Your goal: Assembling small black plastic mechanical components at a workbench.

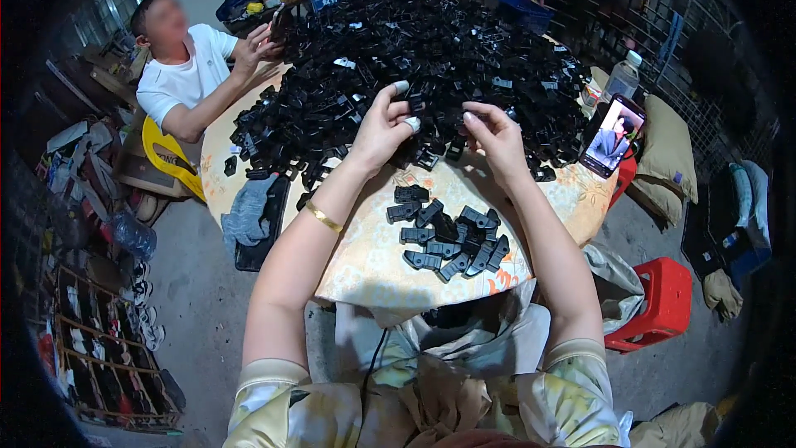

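My left hand (382, 134) is at the near edge of a big heap of black plastic parts (365, 50). White covers sit on its thumb and index fingertips, and a small black plastic part (417, 105) shows between them. Facing it, my right hand (497, 141) has thumb and index finger pinched together on another dark part, hard to make out against the heap. Between my forearms, on the patterned tablecloth (365, 270), lies a small group of black clip-like parts (452, 236), apart from the heap.
A lit phone (614, 138) leans at the table's right, by a clear bottle (623, 75). A grey cloth (249, 214) lies on a dark tray at the left edge. Another person (195, 66) sits far left holding a phone. A red stool (659, 303) stands right.
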Action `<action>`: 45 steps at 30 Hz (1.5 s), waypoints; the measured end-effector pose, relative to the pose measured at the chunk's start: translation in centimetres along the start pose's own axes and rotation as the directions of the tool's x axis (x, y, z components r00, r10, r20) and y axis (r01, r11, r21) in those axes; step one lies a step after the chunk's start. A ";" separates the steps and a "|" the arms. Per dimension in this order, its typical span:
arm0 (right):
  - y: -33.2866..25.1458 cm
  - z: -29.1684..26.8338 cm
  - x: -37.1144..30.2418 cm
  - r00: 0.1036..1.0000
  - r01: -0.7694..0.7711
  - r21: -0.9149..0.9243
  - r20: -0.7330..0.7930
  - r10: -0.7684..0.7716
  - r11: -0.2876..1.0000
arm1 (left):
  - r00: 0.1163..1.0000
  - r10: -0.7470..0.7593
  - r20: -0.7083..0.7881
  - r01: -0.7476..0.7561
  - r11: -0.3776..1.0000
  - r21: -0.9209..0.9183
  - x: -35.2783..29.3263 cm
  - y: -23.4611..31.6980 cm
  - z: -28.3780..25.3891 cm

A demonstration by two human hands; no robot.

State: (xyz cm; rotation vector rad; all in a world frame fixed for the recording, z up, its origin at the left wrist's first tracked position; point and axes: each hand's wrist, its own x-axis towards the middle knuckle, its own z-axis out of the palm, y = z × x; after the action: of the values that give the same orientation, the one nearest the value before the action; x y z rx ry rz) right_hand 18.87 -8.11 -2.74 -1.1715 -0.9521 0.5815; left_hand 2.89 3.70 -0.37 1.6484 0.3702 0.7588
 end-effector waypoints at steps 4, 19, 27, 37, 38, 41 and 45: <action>0.9 -0.5 0.6 0.999 0.010 -0.026 -0.044 -0.011 1.000 | 0.987 -0.016 -0.162 0.027 0.997 0.067 3.4 0.2 -0.4; 1.2 -0.7 0.6 0.976 0.215 -0.276 0.039 -0.212 0.937 | 0.972 0.120 -0.201 0.186 0.128 0.974 8.9 -3.3 -2.4; 0.8 -0.5 0.4 0.994 0.106 -0.265 0.041 -0.098 0.958 | 0.908 0.417 -0.047 -0.042 0.202 0.979 6.7 -4.2 -2.3; 0.0 0.4 -0.2 0.997 -0.066 0.008 0.046 0.065 0.998 | 0.986 0.092 -0.141 -0.055 0.967 0.250 0.4 -0.9 0.1; 0.1 0.7 -0.4 0.993 -0.096 0.078 0.072 0.090 0.992 | 0.996 0.017 -0.087 -0.010 0.997 0.080 -0.6 -0.5 0.7; 0.0 1.1 -0.8 0.992 -0.047 0.032 0.122 0.043 0.998 | 0.995 -0.039 -0.089 0.025 0.988 -0.154 -2.0 -0.3 2.2; -0.2 1.3 -1.2 0.987 0.078 -0.136 0.149 -0.057 0.988 | 0.971 -0.225 -0.085 0.157 0.859 -0.487 -2.0 -0.6 2.7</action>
State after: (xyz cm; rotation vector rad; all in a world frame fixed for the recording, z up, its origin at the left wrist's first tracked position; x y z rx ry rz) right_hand 17.10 -8.50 -2.83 -1.2303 -1.1685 0.5569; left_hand 3.33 0.54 -1.70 1.0773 0.4013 0.7450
